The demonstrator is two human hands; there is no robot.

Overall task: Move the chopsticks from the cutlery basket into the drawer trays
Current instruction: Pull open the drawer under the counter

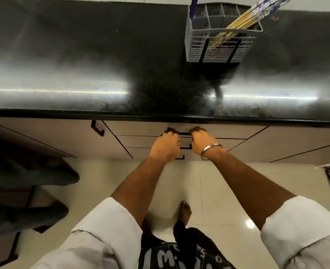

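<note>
Chopsticks (257, 18) all stand in the cutlery basket (218, 49) at the counter's far right edge, while my left hand (165, 146) and right hand (203, 141) curl around the closed drawer's handle (185, 133), nothing moved yet.

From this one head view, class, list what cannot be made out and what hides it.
- Drawer trays: unseen, the top drawer is closed.
- Fingertips of left hand and right hand: hidden, curled over the drawer's handle.
- Chopsticks: tips cut off by the top edge; lower ends blurred behind the cutlery basket mesh.
</note>
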